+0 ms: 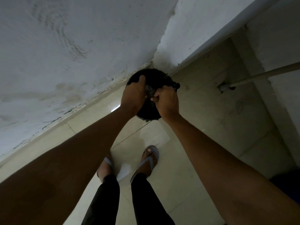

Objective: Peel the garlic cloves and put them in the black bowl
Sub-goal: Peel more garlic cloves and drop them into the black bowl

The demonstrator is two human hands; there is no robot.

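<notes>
Person's standing, black bowl held out over the floor tiles near the wall corner. Left hand cups its left rim, steadying it. Right hand pinches something greyish, maybe garlic skin; too dim to tell.

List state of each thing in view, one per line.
black bowl: held in the air over the floor, tilted away, contents not clear
left hand: grips the bowl rim, thumb over the edge
right hand: curled, pinching something grey at the bowl
hose: runs to a wall fitting
</notes>
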